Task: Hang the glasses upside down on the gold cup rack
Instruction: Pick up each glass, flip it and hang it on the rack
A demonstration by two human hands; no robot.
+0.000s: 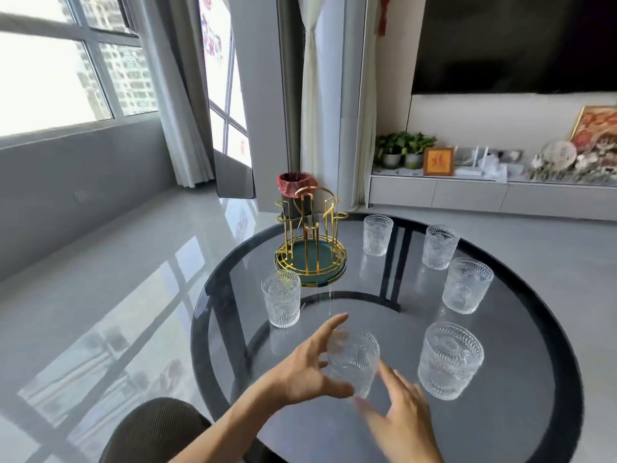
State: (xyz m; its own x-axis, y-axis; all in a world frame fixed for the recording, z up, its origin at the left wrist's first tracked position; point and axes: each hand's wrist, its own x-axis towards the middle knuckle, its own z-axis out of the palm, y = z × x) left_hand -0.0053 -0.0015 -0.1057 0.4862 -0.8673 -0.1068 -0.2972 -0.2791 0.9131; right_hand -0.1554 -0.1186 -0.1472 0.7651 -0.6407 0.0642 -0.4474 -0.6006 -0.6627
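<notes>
The gold cup rack [310, 238] with a green tray base stands at the far left of the round glass table [521, 416], and nothing hangs on it. Several ribbed clear glasses stand upright around it. One glass [355, 360] is near the front, blurred. My left hand [307, 372] wraps it from the left, thumb at its base and index finger behind its rim. My right hand [400, 409] is just below and to the right of that glass with its fingers spread; I cannot tell whether it touches the glass.
Other glasses stand at the left [281, 299], front right [450, 360], right [466, 285] and back [377, 234], [439, 246]. A brown chair back [153, 432] is at the near left. A bin with a red liner [295, 188] stands on the floor behind the rack.
</notes>
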